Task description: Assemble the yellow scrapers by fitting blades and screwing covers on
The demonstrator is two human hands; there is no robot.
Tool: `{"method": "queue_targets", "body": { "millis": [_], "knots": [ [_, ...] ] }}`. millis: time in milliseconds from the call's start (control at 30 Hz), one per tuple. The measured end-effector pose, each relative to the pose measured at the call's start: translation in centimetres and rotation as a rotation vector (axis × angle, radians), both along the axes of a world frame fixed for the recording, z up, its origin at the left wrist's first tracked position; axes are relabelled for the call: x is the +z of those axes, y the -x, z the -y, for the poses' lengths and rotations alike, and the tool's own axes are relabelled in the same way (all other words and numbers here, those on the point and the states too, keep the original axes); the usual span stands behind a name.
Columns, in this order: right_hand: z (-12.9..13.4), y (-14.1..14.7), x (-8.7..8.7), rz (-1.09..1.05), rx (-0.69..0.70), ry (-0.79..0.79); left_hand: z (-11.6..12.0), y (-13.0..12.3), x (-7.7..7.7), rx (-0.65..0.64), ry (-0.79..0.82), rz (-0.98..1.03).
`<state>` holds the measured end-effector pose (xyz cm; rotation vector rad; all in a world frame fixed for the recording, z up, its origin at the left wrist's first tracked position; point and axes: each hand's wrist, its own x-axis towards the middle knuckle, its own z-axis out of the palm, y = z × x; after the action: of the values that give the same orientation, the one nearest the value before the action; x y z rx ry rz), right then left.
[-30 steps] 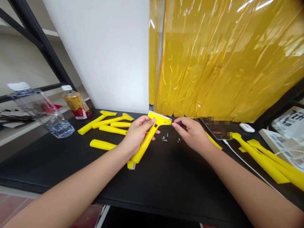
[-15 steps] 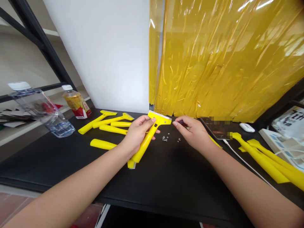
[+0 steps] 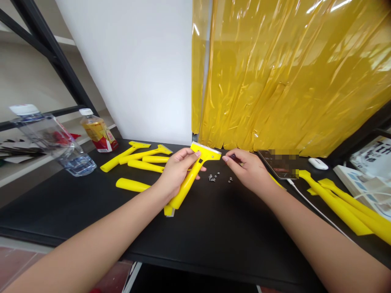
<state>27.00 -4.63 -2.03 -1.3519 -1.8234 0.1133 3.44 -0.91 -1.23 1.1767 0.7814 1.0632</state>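
My left hand (image 3: 179, 173) is closed round a yellow scraper (image 3: 187, 185), thumb on its wide head. The scraper is tilted, with a metal blade edge along the top and a screw near the head's right end. Just right of the head, my right hand (image 3: 249, 169) is pinched, apart from the scraper. Something small and dark shows behind its fingers; I cannot make out what it is. Several small screws and nuts (image 3: 211, 178) lie on the black table (image 3: 214, 228) between my hands. Beyond and under my left arm lie several more yellow scrapers (image 3: 146, 154).
At the left stand a clear water bottle (image 3: 61, 142) and a smaller drink bottle (image 3: 98, 132). On the right are a phone (image 3: 276, 167) with a white cable (image 3: 317, 211), a white earbud case (image 3: 318, 164), more yellow scrapers (image 3: 339, 199) and a white power strip (image 3: 363, 191).
Almost nothing differs. Both hands and the scraper keep their places, with only a very slight shift of the view.
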Motion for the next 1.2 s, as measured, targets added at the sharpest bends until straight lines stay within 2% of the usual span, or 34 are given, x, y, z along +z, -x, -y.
{"method": "queue_targets", "body": {
  "millis": [467,733,933,1200],
  "knots": [
    [0.0,0.1,0.1,0.005,0.005,0.011,0.1,0.0,0.0,-0.01,0.001,0.002],
    [1.3,0.2,1.9,-0.095,-0.04,-0.029,-0.5,0.2,-0.4,0.05,0.099,-0.093],
    [2.4,1.3,3.0,-0.36,-0.035,-0.045,-0.7,0.2,-1.2,-0.04,0.169,-0.115],
    [2.7,2.0,2.8,-0.499,0.015,-0.072,0.6,-0.2,-0.9,-0.202,0.239,-0.173]
  ]
}}
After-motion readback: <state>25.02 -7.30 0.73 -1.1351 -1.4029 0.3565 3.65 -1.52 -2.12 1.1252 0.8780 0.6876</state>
